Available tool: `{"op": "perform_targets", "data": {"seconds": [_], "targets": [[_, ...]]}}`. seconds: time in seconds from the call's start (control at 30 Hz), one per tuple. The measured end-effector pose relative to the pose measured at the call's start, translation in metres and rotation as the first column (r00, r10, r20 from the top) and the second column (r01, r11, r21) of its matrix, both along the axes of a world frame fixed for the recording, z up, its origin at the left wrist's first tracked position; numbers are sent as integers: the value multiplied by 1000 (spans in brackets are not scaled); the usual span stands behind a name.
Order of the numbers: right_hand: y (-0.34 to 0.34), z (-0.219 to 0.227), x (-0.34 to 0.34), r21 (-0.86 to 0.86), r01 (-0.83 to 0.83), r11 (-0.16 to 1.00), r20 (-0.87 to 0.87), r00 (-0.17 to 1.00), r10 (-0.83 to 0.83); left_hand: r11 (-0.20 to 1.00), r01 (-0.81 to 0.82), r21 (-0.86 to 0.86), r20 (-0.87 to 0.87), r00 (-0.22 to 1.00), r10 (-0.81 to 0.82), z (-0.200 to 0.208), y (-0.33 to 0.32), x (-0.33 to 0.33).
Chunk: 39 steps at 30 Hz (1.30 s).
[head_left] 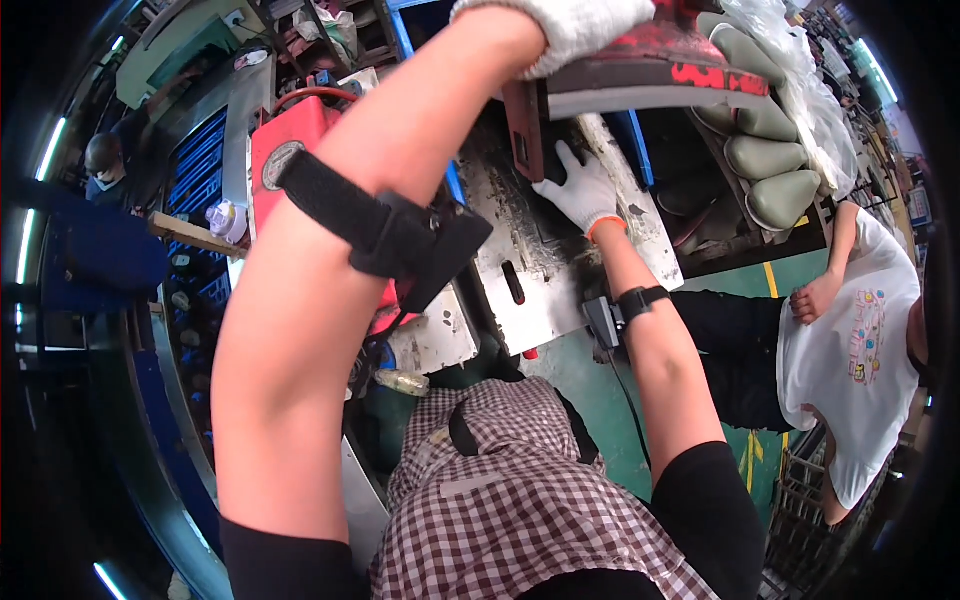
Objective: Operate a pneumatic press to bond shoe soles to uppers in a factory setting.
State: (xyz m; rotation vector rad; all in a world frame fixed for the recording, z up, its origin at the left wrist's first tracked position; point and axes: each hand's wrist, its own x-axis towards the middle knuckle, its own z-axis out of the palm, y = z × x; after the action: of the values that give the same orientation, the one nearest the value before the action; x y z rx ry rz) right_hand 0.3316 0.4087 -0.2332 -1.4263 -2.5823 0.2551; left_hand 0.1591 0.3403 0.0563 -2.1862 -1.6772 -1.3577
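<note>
My left hand (585, 32), in a white knit glove, lies over the top of a red machine head (655, 62) with worn paint and a pale lower edge. Its fingers run out of the picture at the top, so their pose is hidden. Lower and to the right, my right hand (582, 190) wears a white glove with an orange cuff. Its fingers are spread over the scuffed, dark-stained metal plate (535, 305), holding nothing that I can see. A fingertip comes close to the foot of a dark upright bracket (522, 130); contact is unclear.
Olive-green shoe-shaped pieces (780, 197) are stacked at the right under clear plastic sheeting (825, 95). A person in a white shirt (850, 335) is close on the right. A red housing (290, 135) and a white bottle (228, 220) are at the left.
</note>
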Motion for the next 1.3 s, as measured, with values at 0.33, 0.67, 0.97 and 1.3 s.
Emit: {"op": "perform_targets", "data": {"seconds": [0.33,0.67,0.97,1.3], "targets": [[-137,-3,157,-28,283,959,-462,847,-264,985,-76,152,-112,989,94,-131,-62,75],[-220,-27,181,-931,-173,323,-353,192,-916,986,-32,163,-231,971,69,-297,-91,105],[-140,-12,224,-950,-291,114,-138,65,-988,983,-57,177,-247,964,100,-318,-97,104],[-197,-81,197,-834,-528,159,-100,-138,-985,898,101,-429,-2,994,-113,-229,-168,71]]}}
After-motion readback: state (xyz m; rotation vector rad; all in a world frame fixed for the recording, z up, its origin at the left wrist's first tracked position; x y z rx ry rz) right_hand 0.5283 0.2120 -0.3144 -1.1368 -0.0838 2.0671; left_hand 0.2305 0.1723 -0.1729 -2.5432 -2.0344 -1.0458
